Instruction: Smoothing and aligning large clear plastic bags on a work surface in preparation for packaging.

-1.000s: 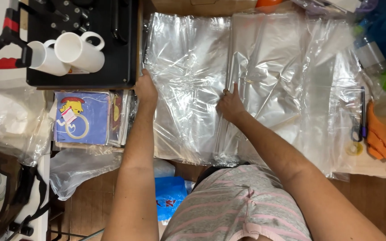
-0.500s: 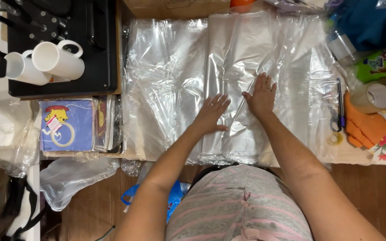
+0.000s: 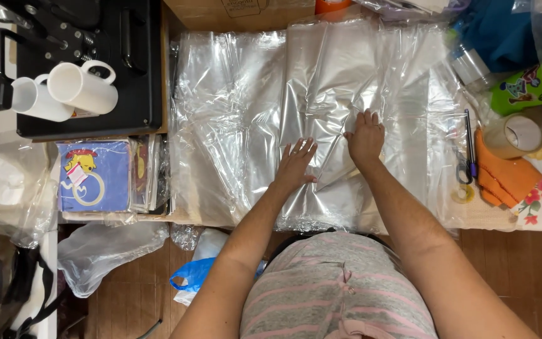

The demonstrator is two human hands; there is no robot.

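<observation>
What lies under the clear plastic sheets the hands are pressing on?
The clear plastic sheets overlap in layers, so mostly more plastic shows through under both the left hand and right hand. The table surface beneath is covered and cannot be seen.

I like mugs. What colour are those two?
Both mugs are plain white, seen in the head view.

A brown cardboard box (image 3: 239,12) lies at the top edge of the view, just above the clear plastic bags (image 3: 321,113) spread flat across the table. To the left, under the black tray (image 3: 89,107), sits a square blue packet (image 3: 93,176) printed with a yellow cartoon figure and a white ring, with a small white and red tag (image 3: 78,176) on it, at the front of a stack of similar flat packets. At the right edge a green bottle (image 3: 531,81) lies on its side, its label bright green with small coloured pictures.
</observation>
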